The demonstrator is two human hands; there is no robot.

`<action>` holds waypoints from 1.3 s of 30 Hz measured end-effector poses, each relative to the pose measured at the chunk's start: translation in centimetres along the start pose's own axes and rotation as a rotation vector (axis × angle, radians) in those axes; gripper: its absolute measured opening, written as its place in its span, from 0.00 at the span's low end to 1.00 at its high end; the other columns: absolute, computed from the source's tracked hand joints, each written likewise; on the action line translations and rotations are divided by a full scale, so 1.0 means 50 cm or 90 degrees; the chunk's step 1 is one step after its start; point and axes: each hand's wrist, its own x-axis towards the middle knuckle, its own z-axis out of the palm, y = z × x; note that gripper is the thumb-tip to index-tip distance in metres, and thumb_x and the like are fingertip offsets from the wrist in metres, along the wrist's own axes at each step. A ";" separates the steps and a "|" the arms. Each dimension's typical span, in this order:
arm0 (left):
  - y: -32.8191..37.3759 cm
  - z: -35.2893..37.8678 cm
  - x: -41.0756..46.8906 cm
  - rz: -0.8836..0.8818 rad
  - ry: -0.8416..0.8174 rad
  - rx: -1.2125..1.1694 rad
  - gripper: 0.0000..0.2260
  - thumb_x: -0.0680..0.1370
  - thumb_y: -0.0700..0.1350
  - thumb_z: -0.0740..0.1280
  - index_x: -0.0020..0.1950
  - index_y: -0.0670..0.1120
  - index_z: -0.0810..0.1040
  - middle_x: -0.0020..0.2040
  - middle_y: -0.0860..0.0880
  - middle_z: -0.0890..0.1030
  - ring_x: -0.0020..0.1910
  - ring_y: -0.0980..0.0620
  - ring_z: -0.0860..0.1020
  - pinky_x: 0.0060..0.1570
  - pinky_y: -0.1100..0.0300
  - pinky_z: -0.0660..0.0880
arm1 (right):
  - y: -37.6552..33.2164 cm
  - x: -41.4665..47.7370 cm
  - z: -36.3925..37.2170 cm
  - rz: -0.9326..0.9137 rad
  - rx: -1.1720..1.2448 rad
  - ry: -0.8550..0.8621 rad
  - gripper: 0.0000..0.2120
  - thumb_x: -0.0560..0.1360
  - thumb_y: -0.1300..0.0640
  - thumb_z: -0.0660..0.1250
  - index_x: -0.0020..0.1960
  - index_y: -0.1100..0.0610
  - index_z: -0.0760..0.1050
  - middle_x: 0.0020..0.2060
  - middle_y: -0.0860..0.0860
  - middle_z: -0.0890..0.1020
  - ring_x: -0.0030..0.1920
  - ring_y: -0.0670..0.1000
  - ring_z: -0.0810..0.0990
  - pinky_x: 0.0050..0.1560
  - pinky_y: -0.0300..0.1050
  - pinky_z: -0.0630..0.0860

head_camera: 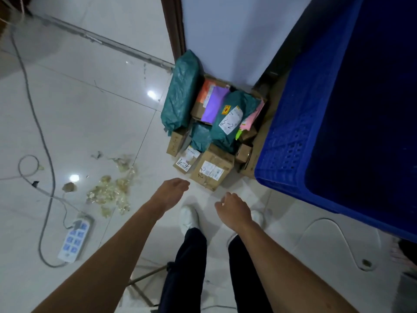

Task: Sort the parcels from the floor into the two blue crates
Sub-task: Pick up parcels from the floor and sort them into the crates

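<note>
A pile of parcels lies on the floor against the wall. It holds a long green bag (180, 91), a green bag labelled 3-2 (232, 118), a purple-topped box (212, 105), a cardboard box labelled 2-2 (211, 170) and a small box labelled 3-4 (186, 162). One blue crate (334, 123) stands to the right of the pile. My left hand (173, 190) and my right hand (234, 208) hang just short of the nearest boxes, fingers loosely curled, holding nothing.
A white power strip (75, 239) with grey cables lies on the tiled floor at the left. Scraps of crumpled tape (110, 193) are scattered nearby. My white shoes (189, 216) stand below the hands. A brown door frame (173, 26) rises behind the pile.
</note>
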 end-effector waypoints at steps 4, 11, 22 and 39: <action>-0.044 0.033 0.174 -0.001 0.011 0.062 0.15 0.79 0.45 0.65 0.65 0.48 0.80 0.65 0.50 0.78 0.64 0.48 0.75 0.67 0.54 0.71 | 0.043 0.155 0.068 0.026 -0.029 -0.018 0.17 0.80 0.49 0.60 0.61 0.60 0.74 0.61 0.55 0.76 0.59 0.59 0.78 0.55 0.49 0.72; -0.144 0.106 0.436 0.025 0.037 0.219 0.22 0.79 0.49 0.62 0.74 0.52 0.72 0.73 0.45 0.73 0.71 0.43 0.71 0.71 0.50 0.68 | 0.117 0.397 0.172 0.140 0.089 -0.051 0.28 0.80 0.43 0.61 0.73 0.58 0.66 0.68 0.57 0.74 0.67 0.60 0.74 0.63 0.50 0.71; -0.204 0.176 0.662 0.091 -0.017 0.194 0.35 0.77 0.50 0.65 0.81 0.58 0.53 0.79 0.46 0.64 0.76 0.40 0.65 0.72 0.42 0.66 | 0.150 0.586 0.302 0.208 0.385 0.169 0.29 0.78 0.48 0.65 0.75 0.55 0.62 0.68 0.55 0.74 0.64 0.60 0.76 0.62 0.53 0.74; -0.108 0.131 0.424 0.129 0.037 0.157 0.28 0.72 0.59 0.65 0.72 0.62 0.64 0.65 0.57 0.79 0.59 0.48 0.80 0.60 0.42 0.76 | 0.064 0.393 0.163 0.260 0.515 0.066 0.19 0.78 0.47 0.60 0.68 0.50 0.73 0.57 0.52 0.81 0.55 0.56 0.80 0.61 0.55 0.77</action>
